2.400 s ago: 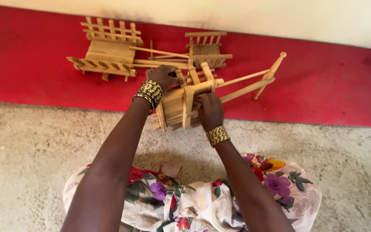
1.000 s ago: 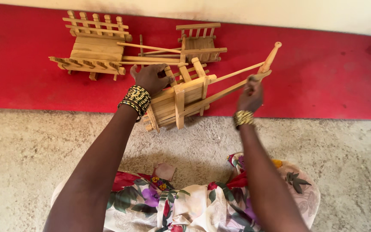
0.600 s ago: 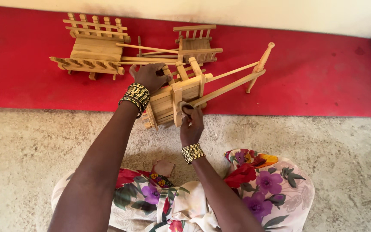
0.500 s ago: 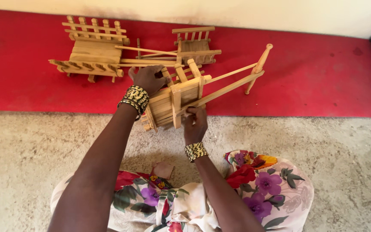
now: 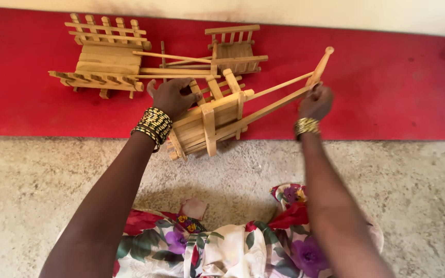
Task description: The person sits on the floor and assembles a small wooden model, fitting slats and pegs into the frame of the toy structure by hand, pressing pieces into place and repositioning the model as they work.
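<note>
The left hand [image 5: 173, 95] is closed over the top rail of a small wooden cart [image 5: 207, 121], fingers curled around the slats at about 10 o'clock from the cart's body, so it has a firm hold there. The right hand [image 5: 316, 101] sits out at 2 o'clock from the cart, fingers pinched shut on the far end of the twin shafts [image 5: 279, 100], just under the crossbar [image 5: 321, 64] that joins them. The cart is held tilted over the line where the red mat [image 5: 387, 87] meets the grey floor [image 5: 37, 190], its box towards the person and its shafts running up and away to the right. As a judgement, the cart looks nearly whole: box, side rails, shafts and crossbar are all in place, and I can see no loose sticks lying about; whether wheels are fitted cannot be told from here. Count of carts: three. One is in the hands, a second cart [image 5: 104, 56] with tall railings rests on the mat at 11 o'clock, and a third, smaller cart [image 5: 235, 49] stands at 12 o'clock, its shafts crossing those of the second. Both look finished and set aside. Each wrist carries bangles: a wide stack of beaded ones on the left, a narrower gold band on the right. A flowered skirt [image 5: 222, 247] fills the bottom edge at 6 o'clock.
</note>
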